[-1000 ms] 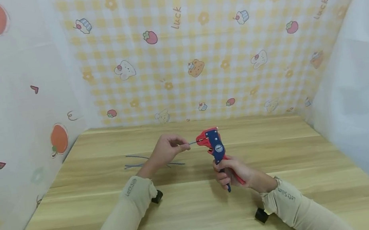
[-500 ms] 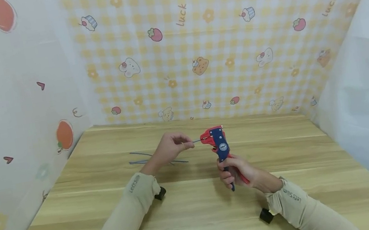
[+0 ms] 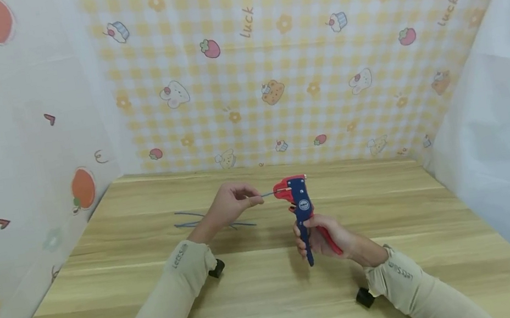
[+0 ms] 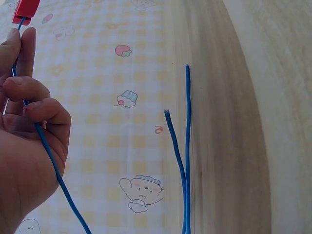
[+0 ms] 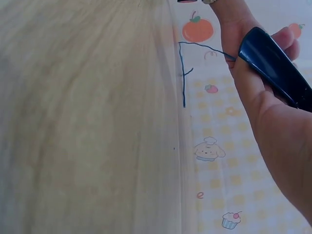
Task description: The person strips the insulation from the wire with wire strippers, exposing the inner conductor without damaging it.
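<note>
Red-and-blue wire stripper [image 3: 301, 196] hangs over the table [image 3: 258, 303], its long axis near vertical in the head view, red nose [image 3: 281, 183] pointing left; the right hand [image 3: 329, 236] curls round its handles [image 3: 307, 248], the left hand [image 3: 234, 204] pinches a blue wire [image 3: 268, 194] reaching the nose.

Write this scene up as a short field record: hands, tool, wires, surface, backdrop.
Left hand: pinches a blue wire
Right hand: grips the red-and-blue tool by its handles
Wire position: reaches the tool's red jaws; its tip is unclear
Loose wires: blue, on the table near the left wrist
Table: wood-grain
Backdrop: yellow-and-white checks
</note>
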A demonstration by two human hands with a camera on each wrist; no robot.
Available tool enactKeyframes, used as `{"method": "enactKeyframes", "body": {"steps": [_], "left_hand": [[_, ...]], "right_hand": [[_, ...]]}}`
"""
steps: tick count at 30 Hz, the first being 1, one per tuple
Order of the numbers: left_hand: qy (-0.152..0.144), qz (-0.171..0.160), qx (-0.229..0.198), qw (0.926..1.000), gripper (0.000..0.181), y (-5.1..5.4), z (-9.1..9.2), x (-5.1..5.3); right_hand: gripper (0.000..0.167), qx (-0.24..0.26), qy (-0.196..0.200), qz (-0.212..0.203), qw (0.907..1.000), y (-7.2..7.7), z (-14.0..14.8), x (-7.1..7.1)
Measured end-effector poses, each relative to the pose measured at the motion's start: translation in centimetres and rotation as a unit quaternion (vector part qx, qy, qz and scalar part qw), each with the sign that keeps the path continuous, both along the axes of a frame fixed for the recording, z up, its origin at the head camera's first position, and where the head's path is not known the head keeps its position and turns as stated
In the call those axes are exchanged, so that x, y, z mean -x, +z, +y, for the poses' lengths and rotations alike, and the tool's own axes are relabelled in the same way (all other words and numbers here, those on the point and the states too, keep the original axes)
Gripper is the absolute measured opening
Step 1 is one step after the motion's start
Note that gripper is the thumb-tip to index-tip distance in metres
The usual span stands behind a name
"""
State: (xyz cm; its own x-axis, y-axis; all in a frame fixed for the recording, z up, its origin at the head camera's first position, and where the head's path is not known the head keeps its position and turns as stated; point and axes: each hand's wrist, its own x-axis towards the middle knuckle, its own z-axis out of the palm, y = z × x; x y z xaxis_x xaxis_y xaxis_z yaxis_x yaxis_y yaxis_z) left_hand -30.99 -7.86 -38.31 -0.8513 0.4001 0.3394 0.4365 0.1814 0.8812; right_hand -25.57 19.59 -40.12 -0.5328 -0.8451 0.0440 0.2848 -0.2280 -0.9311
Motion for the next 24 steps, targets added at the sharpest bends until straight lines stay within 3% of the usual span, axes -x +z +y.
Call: {"method": "enactKeyframes", "body": {"steps": [7, 16, 24], "left_hand": [[-0.009, 0.008, -0.006, 0.9999, 0.008, 2.5, 0.0, -2.1], [-0.015, 0.012, -0.007, 0.9998, 0.009, 2.4, -0.1, -2.0], [-0.023, 0.007, -0.013, 0.9996, 0.008, 2.5, -0.2, -2.1]], "right_hand": [[0.035, -0.015, -0.015, -0.011, 0.9997, 0.2, 0.1, 0.0], [0.035, -0.042, -0.061, 0.001, 0.9973, 0.3, -0.2, -0.2], [0.038, -0.045, -0.071, 0.014, 0.9963, 0.1, -0.1, -0.3]]}}
